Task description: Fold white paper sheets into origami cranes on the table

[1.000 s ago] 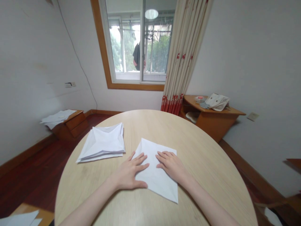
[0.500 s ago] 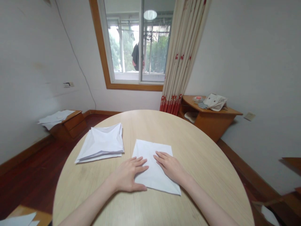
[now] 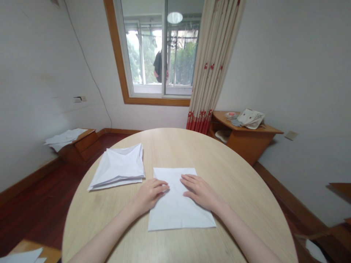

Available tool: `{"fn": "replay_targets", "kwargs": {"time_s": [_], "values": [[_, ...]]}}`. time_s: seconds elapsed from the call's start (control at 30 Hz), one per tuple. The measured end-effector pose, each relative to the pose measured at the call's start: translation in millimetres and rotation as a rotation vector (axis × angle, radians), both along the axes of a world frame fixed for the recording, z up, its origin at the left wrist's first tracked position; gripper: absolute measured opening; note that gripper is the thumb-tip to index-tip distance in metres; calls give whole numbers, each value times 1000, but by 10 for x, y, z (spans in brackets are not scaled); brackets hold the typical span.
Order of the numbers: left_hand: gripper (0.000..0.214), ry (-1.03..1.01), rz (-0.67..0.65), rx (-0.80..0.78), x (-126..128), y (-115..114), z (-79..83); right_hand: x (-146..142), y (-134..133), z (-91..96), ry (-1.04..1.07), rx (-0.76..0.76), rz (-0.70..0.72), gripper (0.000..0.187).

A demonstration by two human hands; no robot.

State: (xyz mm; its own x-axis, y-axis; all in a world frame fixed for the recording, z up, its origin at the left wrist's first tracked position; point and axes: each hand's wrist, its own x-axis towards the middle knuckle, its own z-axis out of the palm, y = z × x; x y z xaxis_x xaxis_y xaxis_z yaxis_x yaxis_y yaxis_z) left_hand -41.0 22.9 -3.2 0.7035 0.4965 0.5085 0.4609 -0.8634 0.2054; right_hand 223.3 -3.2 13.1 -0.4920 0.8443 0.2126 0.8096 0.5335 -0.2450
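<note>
A folded white sheet of paper [image 3: 179,215] lies flat on the round wooden table [image 3: 233,175], its near edge roughly square to me. Over its left edge rests my left hand [image 3: 150,193], fingers together and slightly bent, the thumb hidden beneath. My right hand [image 3: 199,191] lies on the paper's right side with fingers stretched out and the thumb apart. Neither hand grips the sheet. To the left sits a stack of folded white papers [image 3: 120,164], a little puffed up at the top.
At the back right stands a wooden cabinet [image 3: 244,140] with a cloth bag [image 3: 251,118] on it. A small wooden drawer unit [image 3: 87,146] on the left carries loose papers [image 3: 65,137]. A curtain [image 3: 214,73] hangs beside the window [image 3: 161,51] ahead.
The sheet has turned so its edges line up squarely with me, and it sits slightly nearer. My left hand's spread fingers have drawn together; the right hand has shifted only slightly.
</note>
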Motion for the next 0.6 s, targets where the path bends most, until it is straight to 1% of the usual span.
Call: {"fn": "replay_targets", "kwargs": {"time_s": [0.07,0.13,0.23,0.33,0.43,0.5,0.6], "values": [[25,12,30,11,-13,21,-14,80,53,-27,10,-19,-28,57],[29,23,67,-14,-25,33,-26,159,108,-71,23,-33,-73,71],[44,71,111,-71,-47,44,-45,243,170,-140,33,-85,-161,91],[60,144,112,-120,-75,53,-51,274,195,-175,36,-167,-224,106],[75,189,126,-167,-97,52,-23,276,193,-167,38,-234,-233,117],[85,216,139,-189,-104,42,9,278,187,-157,42,-262,-219,120],[94,253,144,-206,-102,20,59,289,182,-154,46,-271,-204,122]]}}
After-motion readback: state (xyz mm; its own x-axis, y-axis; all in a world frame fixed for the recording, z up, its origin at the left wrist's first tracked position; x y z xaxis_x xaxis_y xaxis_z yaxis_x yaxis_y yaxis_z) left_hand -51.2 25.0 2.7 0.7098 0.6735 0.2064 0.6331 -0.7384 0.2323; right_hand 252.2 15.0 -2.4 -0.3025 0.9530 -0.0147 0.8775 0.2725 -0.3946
